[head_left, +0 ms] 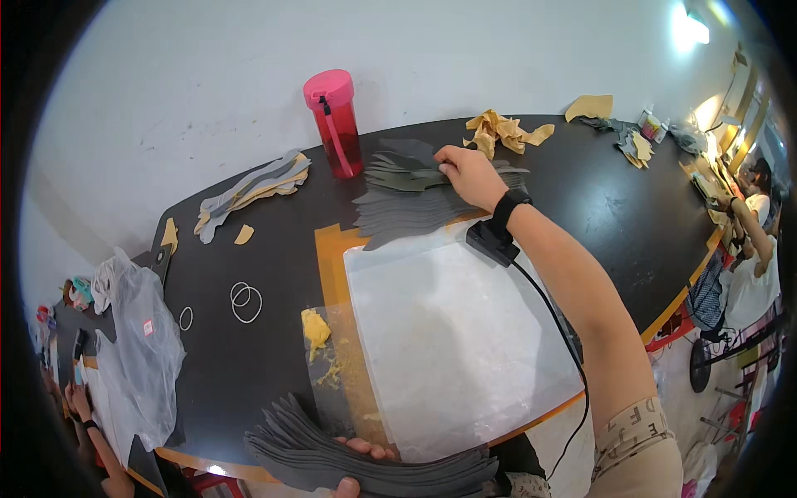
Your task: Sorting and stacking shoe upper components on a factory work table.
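Note:
My left hand [365, 449], low in the view, is wrapped round a thick fanned stack of dark grey cut pieces [374, 475]; fingers show above it and the thumb below. At the far side of the table, my right hand [471, 176] pinches the edge of a dark grey cut piece [422, 179]. That piece lies on a spread pile of similar grey pieces [407, 212], thin and wavy-edged. Between the hands lies a white sheet-like board [465, 332]. A black device with a cable [491, 241] is strapped to my right wrist.
A pink bottle [334, 124] stands behind the pile. Crumpled tan paper [506, 133] lies right of it, grey and tan scraps [257, 192] left. Yellow paste [315, 329] sits beside the board. White rings [246, 302] and a plastic bag [141, 349] lie left. Other people work nearby.

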`<act>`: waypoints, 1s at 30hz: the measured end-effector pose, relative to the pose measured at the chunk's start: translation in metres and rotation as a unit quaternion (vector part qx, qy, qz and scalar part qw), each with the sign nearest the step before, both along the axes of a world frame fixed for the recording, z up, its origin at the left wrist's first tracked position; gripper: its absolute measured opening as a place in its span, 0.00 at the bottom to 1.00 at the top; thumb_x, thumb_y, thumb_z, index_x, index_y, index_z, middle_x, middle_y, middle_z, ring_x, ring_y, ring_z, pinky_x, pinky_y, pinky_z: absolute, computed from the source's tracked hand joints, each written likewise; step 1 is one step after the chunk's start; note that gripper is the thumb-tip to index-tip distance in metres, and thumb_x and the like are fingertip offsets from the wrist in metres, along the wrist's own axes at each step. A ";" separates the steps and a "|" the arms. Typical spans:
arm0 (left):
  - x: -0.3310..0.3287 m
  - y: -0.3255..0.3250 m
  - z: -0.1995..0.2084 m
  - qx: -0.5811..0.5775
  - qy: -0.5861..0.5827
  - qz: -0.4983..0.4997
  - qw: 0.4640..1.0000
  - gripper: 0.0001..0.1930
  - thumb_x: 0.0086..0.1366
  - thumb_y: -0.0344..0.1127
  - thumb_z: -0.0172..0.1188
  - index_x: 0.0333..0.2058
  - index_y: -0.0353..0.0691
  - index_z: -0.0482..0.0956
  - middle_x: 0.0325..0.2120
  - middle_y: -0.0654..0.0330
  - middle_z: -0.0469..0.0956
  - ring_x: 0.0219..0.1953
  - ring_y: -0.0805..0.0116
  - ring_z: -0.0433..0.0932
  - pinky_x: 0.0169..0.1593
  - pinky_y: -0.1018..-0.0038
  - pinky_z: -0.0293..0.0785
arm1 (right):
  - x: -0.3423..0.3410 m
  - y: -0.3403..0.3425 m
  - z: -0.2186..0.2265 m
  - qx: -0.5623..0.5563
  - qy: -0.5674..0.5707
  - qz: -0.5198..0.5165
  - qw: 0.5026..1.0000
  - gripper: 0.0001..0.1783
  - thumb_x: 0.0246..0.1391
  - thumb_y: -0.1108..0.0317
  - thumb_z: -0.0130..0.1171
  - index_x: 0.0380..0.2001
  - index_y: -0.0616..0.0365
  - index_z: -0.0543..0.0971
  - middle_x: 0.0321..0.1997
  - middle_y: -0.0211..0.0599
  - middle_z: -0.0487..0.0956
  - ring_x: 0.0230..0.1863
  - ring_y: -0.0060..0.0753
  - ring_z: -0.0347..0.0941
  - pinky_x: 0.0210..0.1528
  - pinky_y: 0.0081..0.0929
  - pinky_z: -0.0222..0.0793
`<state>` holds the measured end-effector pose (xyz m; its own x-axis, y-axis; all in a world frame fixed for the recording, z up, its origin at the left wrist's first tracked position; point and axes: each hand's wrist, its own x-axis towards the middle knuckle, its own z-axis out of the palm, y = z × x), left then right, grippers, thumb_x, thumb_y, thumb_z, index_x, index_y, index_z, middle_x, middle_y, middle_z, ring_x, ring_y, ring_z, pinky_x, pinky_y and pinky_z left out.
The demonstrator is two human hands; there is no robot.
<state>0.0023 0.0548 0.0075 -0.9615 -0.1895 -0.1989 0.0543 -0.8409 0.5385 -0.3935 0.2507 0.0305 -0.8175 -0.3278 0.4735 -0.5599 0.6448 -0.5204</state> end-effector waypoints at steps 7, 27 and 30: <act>0.000 0.001 0.000 -0.004 -0.007 0.010 1.000 0.23 0.58 0.38 0.54 0.50 0.40 0.59 0.45 0.57 0.66 0.49 0.62 0.65 0.57 0.62 0.58 | -0.001 -0.002 0.003 -0.054 -0.026 -0.015 0.998 0.11 0.46 0.74 0.53 0.36 0.62 0.74 0.34 0.45 0.77 0.36 0.44 0.74 0.40 0.32 0.68; 0.003 0.009 0.002 -0.019 -0.094 0.092 0.991 0.29 0.55 0.45 0.56 0.52 0.44 0.56 0.41 0.59 0.66 0.44 0.65 0.68 0.54 0.63 0.64 | 0.000 -0.001 0.002 0.033 -0.041 0.028 0.998 0.16 0.39 0.83 0.50 0.34 0.60 0.75 0.33 0.44 0.70 0.37 0.43 0.68 0.41 0.32 0.65; 0.005 -0.002 0.000 -0.006 -0.007 -0.010 1.000 0.23 0.58 0.39 0.54 0.50 0.40 0.59 0.44 0.58 0.66 0.48 0.62 0.65 0.55 0.62 0.60 | -0.001 0.000 0.000 0.067 -0.023 0.043 0.997 0.17 0.38 0.84 0.49 0.34 0.59 0.75 0.33 0.44 0.69 0.37 0.44 0.68 0.42 0.32 0.65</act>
<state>0.0068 0.0533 0.0071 -0.9623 -0.1726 -0.2102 0.0298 -0.8350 0.5494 -0.3941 0.2504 0.0309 -0.8036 -0.4548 0.3839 -0.5935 0.6609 -0.4593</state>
